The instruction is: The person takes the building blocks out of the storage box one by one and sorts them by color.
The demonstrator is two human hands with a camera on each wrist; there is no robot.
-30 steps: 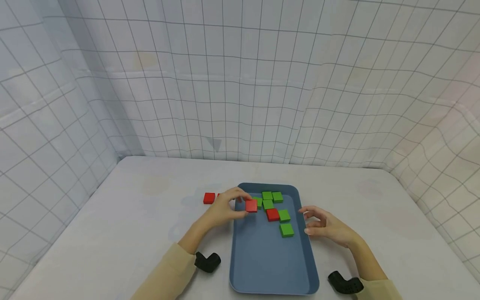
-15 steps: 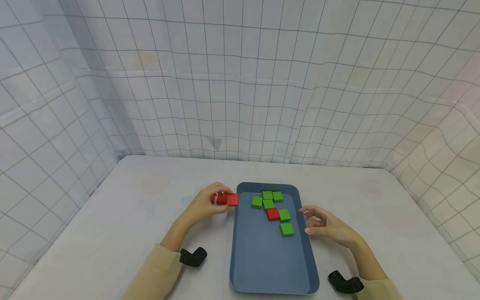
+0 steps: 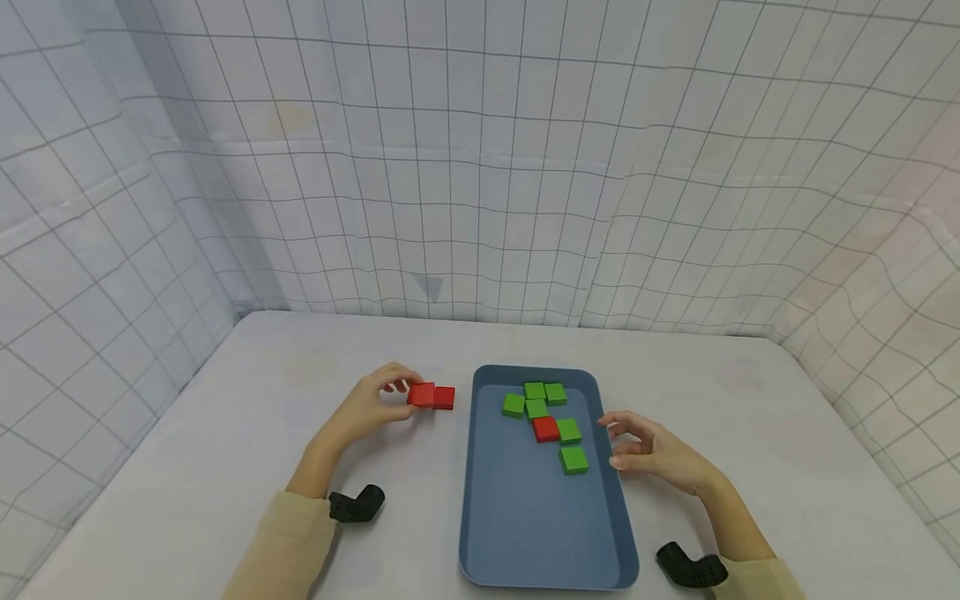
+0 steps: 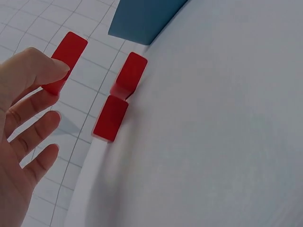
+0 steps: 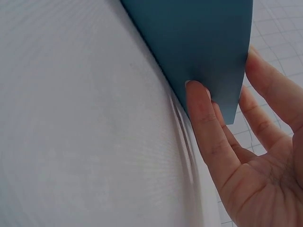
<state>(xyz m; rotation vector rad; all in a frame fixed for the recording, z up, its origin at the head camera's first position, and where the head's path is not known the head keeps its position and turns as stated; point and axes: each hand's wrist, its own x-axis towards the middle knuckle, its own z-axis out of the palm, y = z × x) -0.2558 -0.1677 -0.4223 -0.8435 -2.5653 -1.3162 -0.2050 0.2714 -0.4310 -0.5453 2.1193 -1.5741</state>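
Observation:
My left hand (image 3: 371, 402) pinches a red block (image 3: 422, 395) between thumb and fingers, left of the tray. In the left wrist view that block is raised above the table, apart from two more red blocks (image 4: 130, 73) that stand end to end on it. The head view shows one of these beside the held block; the other is hidden. My right hand (image 3: 656, 454) rests at the right wall of the blue tray (image 3: 547, 533), its fingers loosely bent. The right wrist view shows its fingertips (image 5: 198, 92) against that wall.
Inside the tray lie several green blocks (image 3: 573, 460) and one red block (image 3: 546, 429), mostly in its far half. Black curved pieces (image 3: 360, 505) sit at both wrists. A white gridded curtain (image 3: 480, 167) hangs behind the white table (image 3: 315, 358).
My left hand has carried the red block from above the tray leftward, out over the table beside the other red blocks. The right hand and the tray have stayed put.

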